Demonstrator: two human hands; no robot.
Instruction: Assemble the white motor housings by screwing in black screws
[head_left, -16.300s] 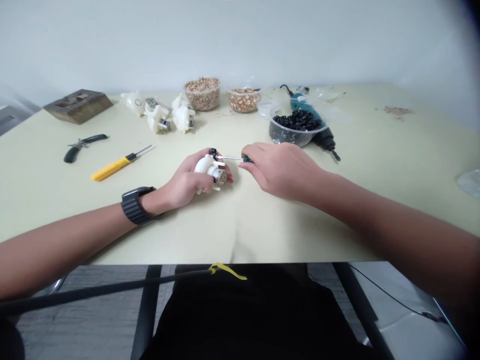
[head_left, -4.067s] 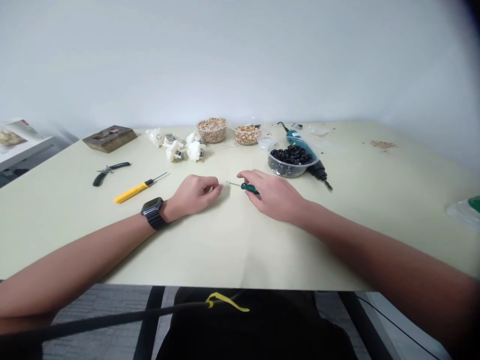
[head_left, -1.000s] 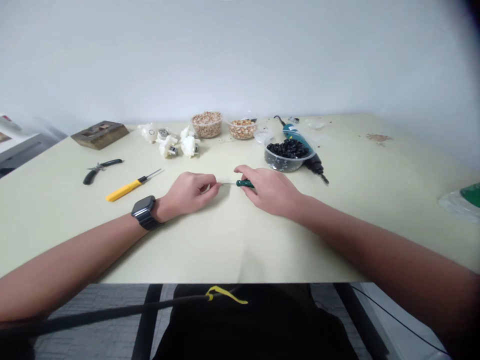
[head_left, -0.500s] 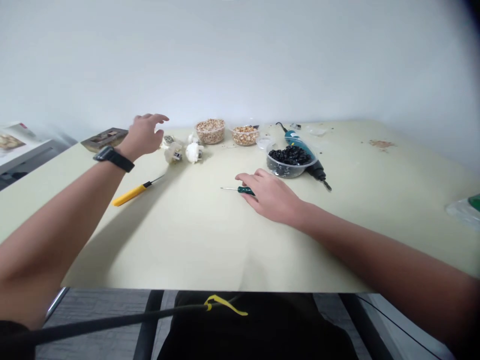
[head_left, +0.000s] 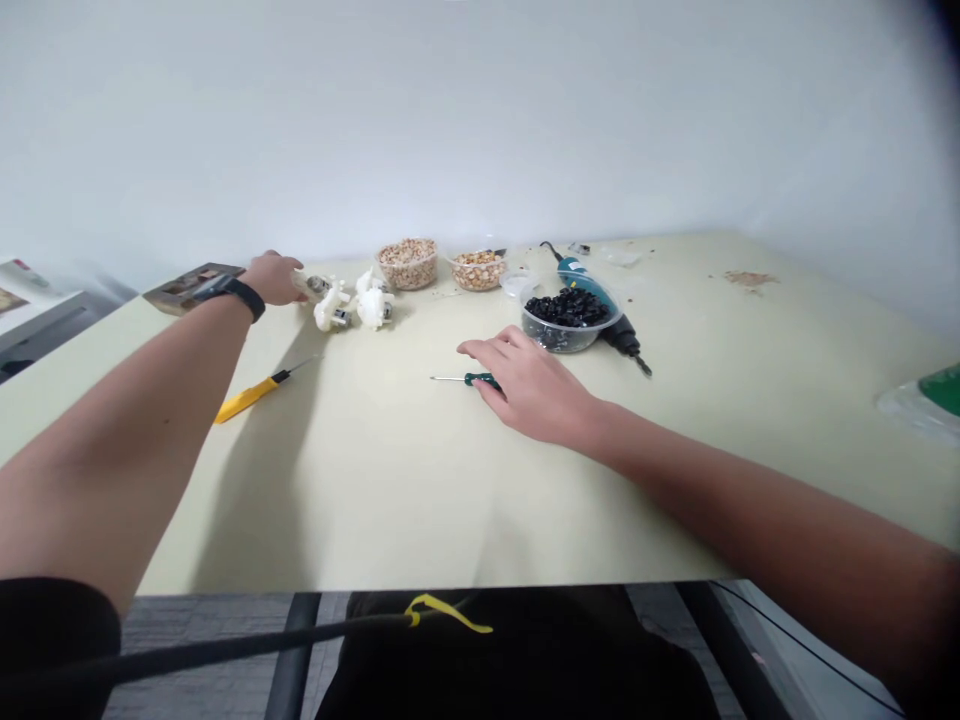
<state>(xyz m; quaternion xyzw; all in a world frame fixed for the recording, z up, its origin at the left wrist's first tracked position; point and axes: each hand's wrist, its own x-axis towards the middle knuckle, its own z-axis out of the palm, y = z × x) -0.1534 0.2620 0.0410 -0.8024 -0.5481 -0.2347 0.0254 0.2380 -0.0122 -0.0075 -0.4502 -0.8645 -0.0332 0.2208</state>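
At the far left, my left hand (head_left: 274, 278), wearing a dark watch, has its fingers closed around the near end of a white plastic part with a metal piece (head_left: 319, 287); the grip is partly hidden. Two more white plastic parts, one nearer (head_left: 330, 312) and one to the right (head_left: 373, 304), stand beside it. My right hand (head_left: 525, 388) lies low over the table, loosely curled round the green handle of a small screwdriver (head_left: 480, 380), its thin shaft pointing left. A yellow-handled tool with a thin dark tip (head_left: 247, 400) lies under my left forearm.
Tubs of pale kernels (head_left: 407, 264), yellow kernels (head_left: 478, 270) and glossy black pieces (head_left: 568, 315) stand toward the back. A teal corded rotary tool (head_left: 619, 335) lies behind the black pieces. A printed box (head_left: 176, 290) is by my left wrist. Brown crumbs (head_left: 750, 279) lie back right.
My left hand has moved left and down to a white plastic part, its fingers closing there. The right hand stays on the screwdriver. The view has shifted slightly.
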